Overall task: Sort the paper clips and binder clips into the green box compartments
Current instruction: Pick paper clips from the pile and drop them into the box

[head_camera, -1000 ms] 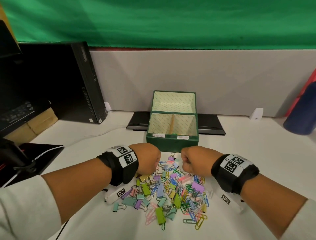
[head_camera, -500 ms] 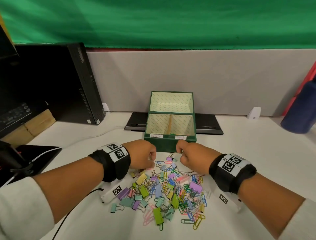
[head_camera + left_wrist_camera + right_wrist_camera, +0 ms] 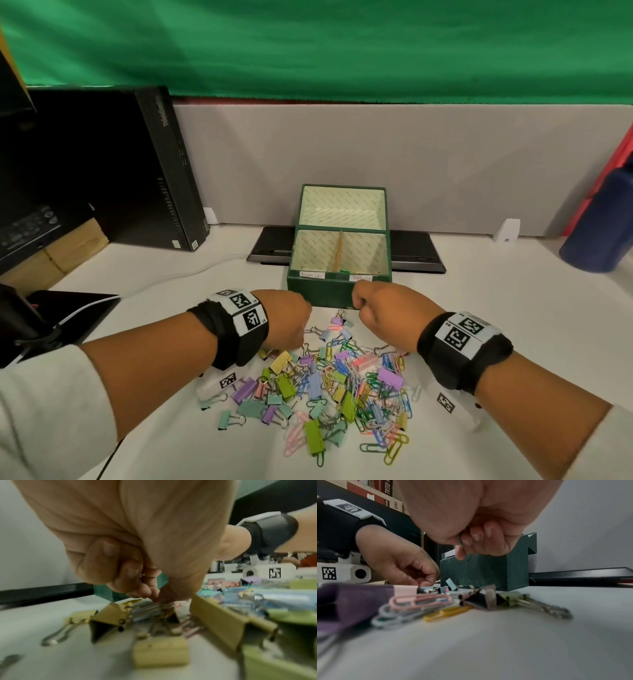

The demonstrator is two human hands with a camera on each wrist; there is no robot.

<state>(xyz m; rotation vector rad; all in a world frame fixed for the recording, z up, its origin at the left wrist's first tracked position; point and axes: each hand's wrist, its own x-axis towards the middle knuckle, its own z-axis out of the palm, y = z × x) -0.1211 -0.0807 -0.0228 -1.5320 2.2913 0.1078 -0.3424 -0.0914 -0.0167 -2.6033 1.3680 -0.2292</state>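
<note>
A loose heap of pastel binder clips [image 3: 287, 386] and coloured paper clips [image 3: 376, 397] lies on the white table [image 3: 513, 342], spreading from just in front of the green box [image 3: 320, 291] back toward the person. The box stands open, its lid raised behind it, its pale lined interior split by a thin divider [image 3: 339, 251] into two compartments, with a small white label under each on the front rim; the writing is too small to read.

The fingers of both hands are hidden from the head camera behind the knuckles. The left hand [image 3: 286, 320] is curled into a fist low over the heap's left edge, fingertips among silver clip handles; whether it grips one cannot be told, as that wrist view is blurred. The right hand [image 3: 380, 308] hangs curled just before the box's front right corner, pinching what looks like a green paper clip [image 3: 460, 539] against its fingers.
</note>
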